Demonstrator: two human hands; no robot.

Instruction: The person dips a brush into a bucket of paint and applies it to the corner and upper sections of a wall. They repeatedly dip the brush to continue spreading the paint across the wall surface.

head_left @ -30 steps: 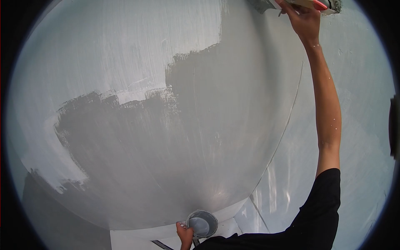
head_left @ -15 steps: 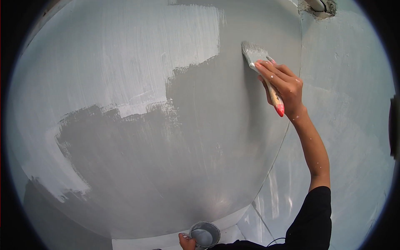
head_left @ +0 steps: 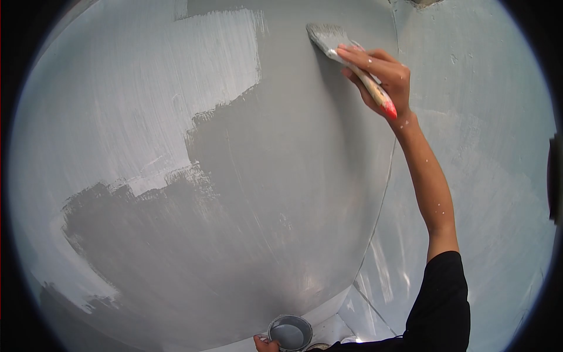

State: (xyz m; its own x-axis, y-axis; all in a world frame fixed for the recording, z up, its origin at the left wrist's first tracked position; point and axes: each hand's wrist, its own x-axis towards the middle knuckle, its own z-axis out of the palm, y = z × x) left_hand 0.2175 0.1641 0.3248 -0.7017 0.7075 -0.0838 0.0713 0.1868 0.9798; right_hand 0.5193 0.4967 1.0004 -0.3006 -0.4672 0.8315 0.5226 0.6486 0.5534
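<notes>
Wrapped around the handle of a paintbrush, my right hand is raised high on the wall. The bristles are coated in grey paint and point to the upper left against the grey surface. The brush's wooden handle ends in a red tip. At the bottom edge, my left hand grips the rim of a small paint pot with grey liquid inside. Only part of that hand shows. The wall is darker grey on the right and lower part, with a pale whitish area at the upper left.
A corner seam runs down on the right, joining a second pale wall. Below, a light ledge or floor shows beside the pot. The edge of a hole is just visible at the top right.
My right hand and the brush have moved up along the wall. The view has shifted, so the wall's pale area sits further left and lower. My left hand still holds the pot.
</notes>
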